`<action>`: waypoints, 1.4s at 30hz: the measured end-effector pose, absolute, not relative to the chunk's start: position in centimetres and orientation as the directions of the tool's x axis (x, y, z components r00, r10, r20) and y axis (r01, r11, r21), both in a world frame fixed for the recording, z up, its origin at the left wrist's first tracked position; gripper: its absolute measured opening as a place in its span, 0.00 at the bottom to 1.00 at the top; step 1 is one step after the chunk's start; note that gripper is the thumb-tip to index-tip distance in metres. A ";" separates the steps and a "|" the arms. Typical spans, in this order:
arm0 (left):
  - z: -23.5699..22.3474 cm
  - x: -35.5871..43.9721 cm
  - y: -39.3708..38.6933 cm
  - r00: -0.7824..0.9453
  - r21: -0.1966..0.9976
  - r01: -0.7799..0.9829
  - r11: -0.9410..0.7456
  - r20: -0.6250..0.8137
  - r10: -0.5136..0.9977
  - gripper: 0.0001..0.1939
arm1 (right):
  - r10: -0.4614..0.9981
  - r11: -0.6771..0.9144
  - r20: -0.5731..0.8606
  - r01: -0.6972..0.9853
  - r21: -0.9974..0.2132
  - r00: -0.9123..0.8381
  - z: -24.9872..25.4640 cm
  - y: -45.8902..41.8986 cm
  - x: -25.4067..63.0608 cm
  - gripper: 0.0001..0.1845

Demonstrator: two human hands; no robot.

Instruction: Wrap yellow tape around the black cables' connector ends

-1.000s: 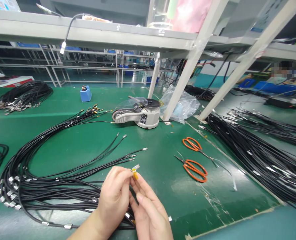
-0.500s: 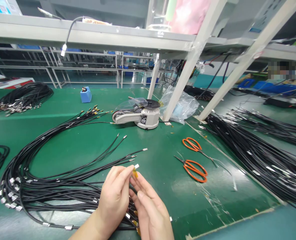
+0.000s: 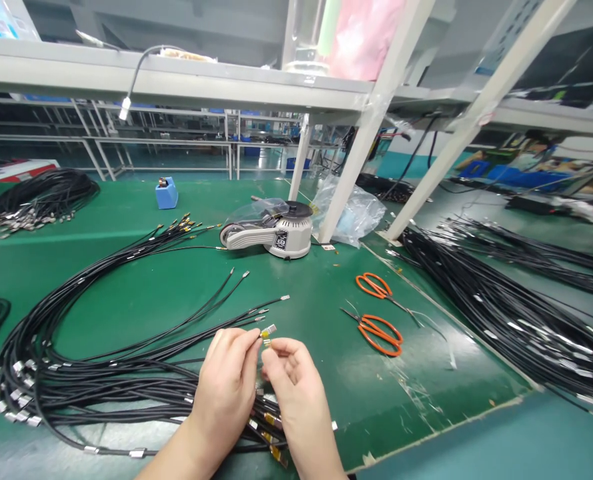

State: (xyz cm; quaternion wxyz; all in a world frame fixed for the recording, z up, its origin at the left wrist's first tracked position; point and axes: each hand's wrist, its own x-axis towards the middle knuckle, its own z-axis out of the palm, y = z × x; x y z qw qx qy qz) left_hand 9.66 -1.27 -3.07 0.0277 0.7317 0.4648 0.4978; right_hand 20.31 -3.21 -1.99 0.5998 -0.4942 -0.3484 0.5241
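Note:
My left hand (image 3: 229, 383) is closed around a black cable near its end, its fingertips pinched together. The cable's silver connector (image 3: 269, 329) points up and to the right past those fingertips. Just below the connector is a piece of yellow tape (image 3: 267, 342), which my right hand (image 3: 299, 393) pinches between thumb and forefinger. Beneath both hands runs a bundle of black cables (image 3: 126, 393) with white labels. Several cable ends with yellow tape (image 3: 276, 455) show under my right wrist.
A round tape dispenser (image 3: 289, 237) stands beyond the hands. Two orange-handled scissors (image 3: 381, 335) lie to the right. A small blue holder (image 3: 167, 193) sits at the back left. More black cables (image 3: 506, 307) cover the right side, behind slanted shelf posts (image 3: 356, 133).
My right hand has turned from half-open beside the left to a thumb-and-forefinger pinch at the yellow tape. My left hand keeps its grip. The view has shifted slightly to the right.

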 end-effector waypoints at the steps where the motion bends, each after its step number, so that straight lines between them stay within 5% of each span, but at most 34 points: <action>1: -3.1 9.6 -1.3 0.072 0.499 0.654 -0.569 0.708 0.703 0.08 | 0.977 -0.031 -0.087 -0.272 -0.962 0.197 -1.8 -3.1 20.2 0.17; 6: -3.2 9.6 -1.2 0.069 0.503 0.651 -0.569 0.707 0.704 0.07 | 0.974 0.002 -0.040 -0.186 -0.983 0.222 -1.0 -3.2 20.0 0.14; 23: -3.0 9.5 -1.6 0.094 0.564 0.542 -0.623 0.696 0.712 0.10 | 0.979 -0.017 -0.078 -0.309 -0.951 0.186 -1.2 -3.3 20.0 0.11; 42: -2.2 9.4 -2.0 0.151 0.487 0.536 -0.690 0.749 0.646 0.13 | 0.986 -0.030 -0.079 -0.309 -0.951 0.147 -1.2 -3.5 20.4 0.09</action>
